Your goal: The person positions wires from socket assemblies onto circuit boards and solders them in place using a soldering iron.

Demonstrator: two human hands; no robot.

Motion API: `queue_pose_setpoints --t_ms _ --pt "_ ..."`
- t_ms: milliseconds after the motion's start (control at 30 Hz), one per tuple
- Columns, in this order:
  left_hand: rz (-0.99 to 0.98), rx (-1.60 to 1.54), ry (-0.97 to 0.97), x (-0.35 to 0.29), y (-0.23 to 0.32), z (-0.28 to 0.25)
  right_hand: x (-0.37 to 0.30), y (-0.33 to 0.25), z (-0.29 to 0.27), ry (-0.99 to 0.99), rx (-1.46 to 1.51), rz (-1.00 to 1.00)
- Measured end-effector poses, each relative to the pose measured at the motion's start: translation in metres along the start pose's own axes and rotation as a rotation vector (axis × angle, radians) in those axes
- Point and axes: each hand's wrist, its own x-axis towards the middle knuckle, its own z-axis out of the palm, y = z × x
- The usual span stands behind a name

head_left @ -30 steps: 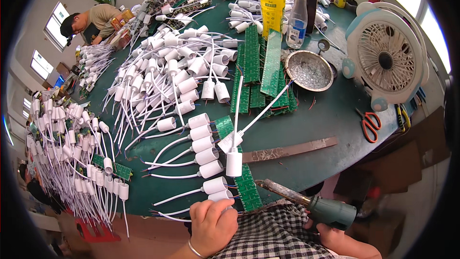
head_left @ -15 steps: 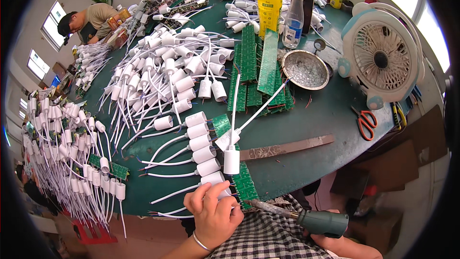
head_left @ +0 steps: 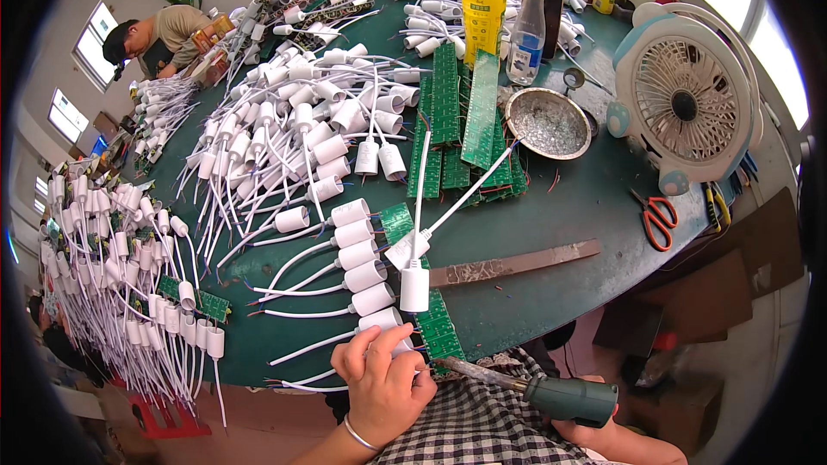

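My left hand (head_left: 386,389) is closed around the nearest white lamp socket (head_left: 403,346), fingertips and thumb by its wire ends at the green circuit board (head_left: 440,331). The fingers partly hide that socket. In my right hand (head_left: 594,432) is a soldering iron (head_left: 568,399) with a green handle. Its dark tip points left and lies at the board's near end; whether it touches a wire I cannot tell. More white sockets (head_left: 365,275) lie in a row along the board, cables trailing left. Two further sockets, one upright (head_left: 414,286), rest across the board and a brown strip (head_left: 517,263).
A big heap of white sockets (head_left: 293,112) covers the table's far left. Green boards (head_left: 446,103) are stacked beyond, near a metal bowl (head_left: 549,124), bottles (head_left: 483,13) and a fan (head_left: 685,103). Orange-handled scissors (head_left: 659,222) lie right. A co-worker (head_left: 164,39) bends at far left.
My right hand has shifted the soldering iron slightly left, bringing its tip a little closer to my left fingertips. The left hand stays in place.
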Motion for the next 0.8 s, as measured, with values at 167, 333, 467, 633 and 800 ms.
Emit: queue_pose_setpoints --t_ms 167,333,467,633,800 --pt "0.0 -0.008 0.002 0.0 0.0 0.0 0.003 0.002 -0.003 -0.022 -0.32 -0.171" --pt "0.007 -0.023 -0.001 0.002 0.0 0.0 -0.012 -0.005 0.006 0.226 0.211 0.134" --pt "0.012 -0.012 0.0 0.0 -0.003 0.0 -0.014 0.005 -0.007 0.076 0.084 0.147" --pt "0.014 -0.025 -0.002 0.0 -0.002 0.0 -0.02 0.01 0.001 0.129 0.115 0.127" --pt "-0.02 -0.103 -0.062 0.001 -0.002 -0.008 -0.008 0.003 0.001 0.148 0.136 0.082"
